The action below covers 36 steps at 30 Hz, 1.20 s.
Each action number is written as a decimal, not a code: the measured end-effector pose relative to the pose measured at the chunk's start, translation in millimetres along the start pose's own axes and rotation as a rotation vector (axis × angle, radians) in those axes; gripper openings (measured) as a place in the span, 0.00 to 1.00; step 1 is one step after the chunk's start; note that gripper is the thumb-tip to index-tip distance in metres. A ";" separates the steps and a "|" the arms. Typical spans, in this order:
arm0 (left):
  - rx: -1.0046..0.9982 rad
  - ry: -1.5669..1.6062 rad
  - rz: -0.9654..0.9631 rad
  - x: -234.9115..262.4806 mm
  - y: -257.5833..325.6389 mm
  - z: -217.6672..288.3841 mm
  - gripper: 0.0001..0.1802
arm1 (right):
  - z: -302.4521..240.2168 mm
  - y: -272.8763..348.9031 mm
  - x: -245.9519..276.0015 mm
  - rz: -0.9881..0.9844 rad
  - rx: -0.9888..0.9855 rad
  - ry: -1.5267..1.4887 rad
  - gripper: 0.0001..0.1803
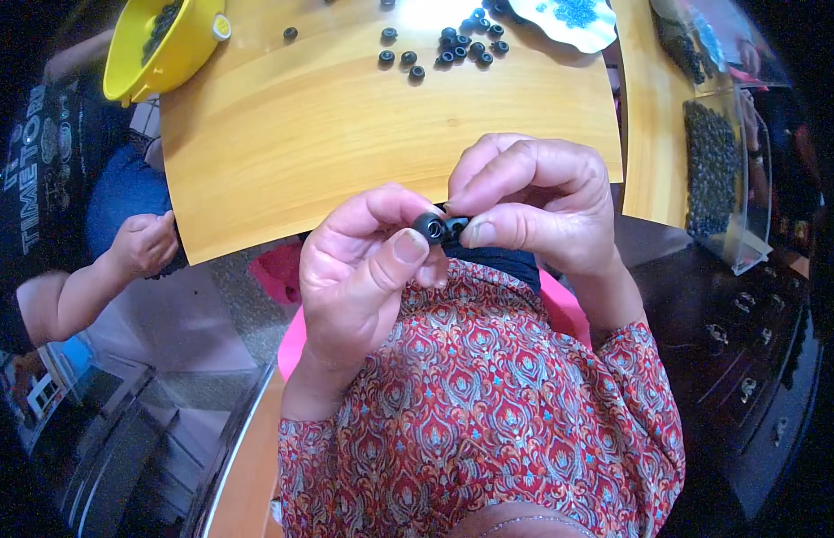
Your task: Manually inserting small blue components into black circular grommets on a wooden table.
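Both hands pinch small black parts together — left hand (363, 269) holds a black ring (430, 227), right hand (534, 206) a black piece (456, 223); far left, a yellow bowl (188, 45) holds dark parts.

Small black ring part (430, 227) of matt plastic, table (345, 134) of smooth glossy wood, bowl (179, 49) of glossy yellow plastic

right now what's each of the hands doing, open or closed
Left hand: closed, pinching a small black ring-shaped part between thumb and fingers.
Right hand: closed, fingertips pinched on a second small black piece against it.
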<state>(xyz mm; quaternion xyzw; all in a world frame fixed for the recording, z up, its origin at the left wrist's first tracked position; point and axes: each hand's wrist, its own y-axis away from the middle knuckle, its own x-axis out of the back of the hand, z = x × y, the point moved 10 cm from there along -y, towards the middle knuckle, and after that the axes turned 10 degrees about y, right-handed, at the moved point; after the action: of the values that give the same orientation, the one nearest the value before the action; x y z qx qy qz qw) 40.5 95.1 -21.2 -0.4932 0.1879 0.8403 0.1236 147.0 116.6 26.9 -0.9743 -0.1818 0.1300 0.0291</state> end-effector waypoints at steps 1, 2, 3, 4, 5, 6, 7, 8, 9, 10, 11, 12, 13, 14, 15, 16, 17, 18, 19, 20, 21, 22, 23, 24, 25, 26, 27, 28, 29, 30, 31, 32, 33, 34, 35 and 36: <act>0.003 0.000 0.000 -0.5 -0.5 -0.1 0.12 | 3.3 0.6 3.6 0.056 -0.050 -0.011 0.07; 0.006 -0.001 0.001 -0.8 -0.7 -0.3 0.12 | 7.3 1.6 8.0 0.111 -0.099 -0.021 0.09; 0.004 -0.002 0.002 -0.3 -0.6 -0.3 0.12 | 7.8 1.4 8.0 0.109 -0.099 -0.022 0.09; 0.004 -0.002 0.001 0.3 -0.5 -0.3 0.12 | 7.2 0.9 7.8 0.102 -0.086 -0.011 0.09; 0.003 -0.002 0.001 0.7 -0.2 -0.3 0.12 | 6.8 0.2 7.5 0.094 -0.073 0.001 0.09; 0.003 -0.002 0.001 0.0 -0.1 -0.2 0.12 | 7.8 0.4 8.8 0.095 -0.073 0.001 0.09; 0.003 -0.011 0.011 -0.1 0.0 0.1 0.12 | 4.2 0.5 9.8 0.082 -0.024 0.099 0.09; 0.003 -0.019 0.022 0.3 0.2 0.3 0.11 | -0.3 0.6 10.0 0.070 0.026 0.197 0.09; 0.003 -0.019 0.022 0.6 0.0 0.4 0.11 | -0.7 0.7 11.6 0.070 0.026 0.196 0.09; -0.006 -0.049 0.023 1.5 -0.4 1.4 0.11 | -4.9 0.9 11.2 0.058 0.058 0.292 0.08; -0.015 -0.078 0.024 1.8 -0.5 2.3 0.11 | -8.9 0.8 10.0 0.047 0.090 0.388 0.06; -0.016 -0.078 0.026 1.8 -0.3 2.6 0.11 | -9.2 -0.2 10.4 0.045 0.089 0.386 0.06; -0.029 -0.116 0.037 1.8 -0.1 4.6 0.11 | -15.2 -0.9 7.8 0.030 0.143 0.479 0.08; -0.042 -0.155 0.048 2.1 0.1 6.4 0.11 | -21.1 -1.1 4.4 0.016 0.197 0.572 0.09; -0.041 -0.154 0.049 2.5 0.2 6.7 0.11 | -22.8 -2.1 4.2 0.016 0.195 0.572 0.09; -0.052 -0.215 0.057 3.6 0.4 8.8 0.11 | -25.5 -3.0 2.1 0.007 0.208 0.611 0.09; -0.063 -0.276 0.065 4.4 0.5 10.7 0.11 | -27.9 -3.6 0.2 -0.002 0.221 0.651 0.09; -0.062 -0.276 0.066 4.2 0.5 11.1 0.11 | -29.0 -4.3 0.4 -0.002 0.220 0.650 0.09; -0.056 -0.286 0.064 3.5 0.2 10.9 0.11 | -27.9 -5.4 -0.1 -0.021 0.204 0.634 0.09; -0.049 -0.296 0.061 3.1 -0.1 10.7 0.10 | -26.6 -6.7 -0.3 -0.040 0.188 0.618 0.09; -0.047 -0.296 0.063 4.1 -0.7 11.2 0.10 | -26.5 -8.8 2.7 -0.040 0.186 0.616 0.09; -0.028 -0.309 0.045 3.8 -1.5 10.2 0.10 | -23.4 -11.7 1.6 -0.102 0.177 0.594 0.09; -0.010 -0.322 0.028 3.1 -2.0 8.8 0.10 | -20.4 -14.2 -0.1 -0.164 0.167 0.571 0.10; -0.008 -0.322 0.031 1.4 -1.7 10.1 0.10 | -21.4 -17.0 1.6 -0.164 0.165 0.569 0.10; 0.024 -0.309 0.035 -0.6 -1.5 8.9 0.10 | -19.7 -19.2 -1.6 -0.217 0.144 0.528 0.11; 0.056 -0.295 0.040 -1.7 -1.0 7.4 0.11 | -17.9 -20.8 -5.2 -0.271 0.124 0.486 0.12; 0.063 -0.293 0.039 -0.9 -2.0 7.3 0.11 | -16.9 -22.9 -2.8 -0.265 0.119 0.486 0.12; 0.105 -0.282 0.023 -0.4 -2.8 4.2 0.11 | -17.5 -23.7 -4.5 -0.292 0.141 0.479 0.14; 0.146 -0.271 0.007 0.1 -3.5 0.6 0.11 | -18.4 -23.4 -6.8 -0.320 0.163 0.472 0.16; 0.147 -0.271 0.011 1.8 -4.9 1.6 0.11 | -17.6 -24.8 -6.9 -0.321 0.161 0.469 0.16; 0.186 -0.218 -0.011 1.1 -6.2 -1.7 0.12 | -16.6 -25.2 -9.2 -0.347 0.158 0.441 0.17; 0.224 -0.166 -0.034 -0.2 -6.5 -5.3 0.13 | -15.8 -25.4 -11.2 -0.374 0.156 0.413 0.19; 0.223 -0.166 -0.032 -0.5 -5.5 -6.1 0.13 | -17.1 -26.1 -11.6 -0.376 0.156 0.411 0.19; 0.221 -0.080 -0.014 -0.3 -3.7 -8.5 0.13 | -17.8 -25.9 -13.7 -0.400 0.155 0.409 0.19; 0.217 0.006 0.004 -0.8 -1.8 -10.2 0.14 | -18.6 -25.6 -15.8 -0.425 0.154 0.407 0.19; 0.221 0.009 0.003 -3.3 -0.7 -11.5 0.14 | -19.0 -25.2 -15.0 -0.422 0.150 0.408 0.19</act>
<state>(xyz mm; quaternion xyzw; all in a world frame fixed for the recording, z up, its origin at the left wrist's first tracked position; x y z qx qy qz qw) 51.4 90.7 -23.5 -0.4799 0.2808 0.8125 0.1750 129.8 134.6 51.4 -0.9160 -0.3606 -0.0645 0.1635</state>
